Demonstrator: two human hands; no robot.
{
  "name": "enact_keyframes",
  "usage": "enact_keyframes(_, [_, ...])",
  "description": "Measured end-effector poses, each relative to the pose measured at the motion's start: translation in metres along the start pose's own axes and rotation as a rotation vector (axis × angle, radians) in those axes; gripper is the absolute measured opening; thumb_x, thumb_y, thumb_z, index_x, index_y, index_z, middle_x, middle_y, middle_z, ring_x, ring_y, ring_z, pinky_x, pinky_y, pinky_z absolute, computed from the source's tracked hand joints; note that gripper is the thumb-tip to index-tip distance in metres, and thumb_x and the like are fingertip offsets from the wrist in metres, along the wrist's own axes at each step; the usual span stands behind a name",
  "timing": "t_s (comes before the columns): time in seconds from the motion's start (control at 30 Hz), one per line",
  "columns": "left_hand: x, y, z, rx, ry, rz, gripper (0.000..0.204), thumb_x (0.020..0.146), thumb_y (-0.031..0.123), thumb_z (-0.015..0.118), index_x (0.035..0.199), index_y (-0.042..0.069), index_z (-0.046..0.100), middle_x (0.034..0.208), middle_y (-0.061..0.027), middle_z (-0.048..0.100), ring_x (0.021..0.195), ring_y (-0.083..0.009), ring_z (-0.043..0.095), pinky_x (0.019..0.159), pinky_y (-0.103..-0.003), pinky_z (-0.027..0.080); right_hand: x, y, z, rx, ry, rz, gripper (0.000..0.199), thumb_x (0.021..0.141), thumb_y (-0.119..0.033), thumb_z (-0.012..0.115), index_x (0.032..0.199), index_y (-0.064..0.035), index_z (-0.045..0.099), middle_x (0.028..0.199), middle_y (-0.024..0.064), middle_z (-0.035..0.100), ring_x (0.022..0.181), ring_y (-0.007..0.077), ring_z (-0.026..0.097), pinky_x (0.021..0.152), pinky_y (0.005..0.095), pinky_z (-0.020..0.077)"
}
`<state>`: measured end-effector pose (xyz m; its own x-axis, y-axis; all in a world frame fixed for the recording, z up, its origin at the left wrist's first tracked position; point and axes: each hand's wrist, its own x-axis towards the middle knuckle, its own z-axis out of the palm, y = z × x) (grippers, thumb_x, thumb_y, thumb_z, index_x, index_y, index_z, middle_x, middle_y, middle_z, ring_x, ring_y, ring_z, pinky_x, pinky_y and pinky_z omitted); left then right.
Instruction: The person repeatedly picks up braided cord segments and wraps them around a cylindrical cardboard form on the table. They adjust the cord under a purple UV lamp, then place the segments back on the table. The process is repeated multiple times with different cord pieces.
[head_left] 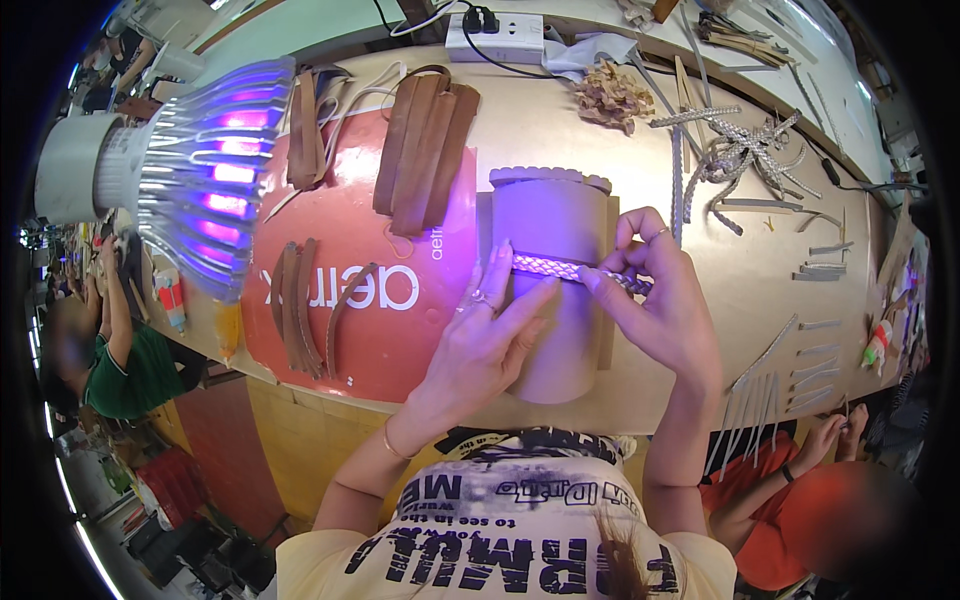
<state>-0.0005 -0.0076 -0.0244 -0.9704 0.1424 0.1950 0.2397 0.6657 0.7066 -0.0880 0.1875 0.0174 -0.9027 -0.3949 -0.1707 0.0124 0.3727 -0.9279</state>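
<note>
the left hand (480,335) lies with its fingers stretched out and pressed flat on a braided silver strap (560,268), index and middle fingertips holding it down across a pale cylindrical form (552,215) that lies near the middle of the desk's near edge. a ring shows on one finger and a thin bracelet on the wrist. the right hand (655,290) pinches the strap's right end between thumb and forefinger, its other fingers curled above it. the strap runs crosswise over the form, touching it, lit violet by a finned lamp (215,170) that hangs over the left part of the desk (560,120). under the form lies a grey pad, and left of it a red round mat (330,330) carrying brown leather strips (425,150). more braided silver pieces (745,150) are heaped toward the desk's far right corner, and short cut strips lie along its right edge. a white power strip (495,38) sits at the far edge. another person's hands in orange sleeves show at the near right corner.
</note>
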Motion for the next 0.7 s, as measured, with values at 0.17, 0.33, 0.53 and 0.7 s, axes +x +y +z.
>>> enact_keyframes(0.17, [0.000,0.000,0.000,0.013,0.008,0.002,0.040,0.092,0.019,0.065,0.131,0.018,0.059,0.143,-0.0340,0.038,0.126,-0.0533,0.045,0.101,-0.051,0.044,0.003,0.012,0.001,0.099,0.010,-0.040,0.030,0.085,-0.008,0.070,0.099,-0.0039,0.043,0.069,0.0067,0.059,0.058,0.0086,0.048,0.053,0.0255,0.0393])
enact_keyframes(0.33, [0.000,0.002,-0.001,0.069,0.003,-0.002,0.038,0.092,0.015,0.062,0.130,0.016,0.060,0.145,-0.0284,0.041,0.129,-0.0457,0.046,0.104,-0.048,0.043,0.004,0.019,0.002,0.171,-0.011,-0.015,0.032,0.085,-0.008,0.071,0.098,-0.0056,0.042,0.070,0.0017,0.056,0.064,0.0066,0.048,0.057,0.0237,0.0392])
enact_keyframes(0.53, [0.001,0.004,-0.001,0.091,-0.004,-0.004,0.034,0.094,0.014,0.059,0.128,0.013,0.060,0.143,-0.0303,0.041,0.130,-0.0460,0.045,0.105,-0.048,0.041,0.004,0.033,0.001,0.326,-0.048,0.073,0.034,0.086,-0.015,0.075,0.094,-0.0082,0.043,0.071,-0.0015,0.053,0.066,0.0047,0.045,0.057,0.0206,0.0366])
enact_keyframes(0.7, [0.001,0.005,-0.003,0.098,-0.068,-0.018,0.039,0.093,0.013,0.058,0.132,0.012,0.056,0.143,-0.0348,0.038,0.129,-0.0505,0.043,0.107,-0.051,0.038,0.006,0.050,0.000,0.321,-0.068,0.181,0.035,0.082,-0.021,0.080,0.084,-0.0089,0.047,0.069,-0.0031,0.052,0.064,0.0038,0.045,0.056,0.0192,0.0358])
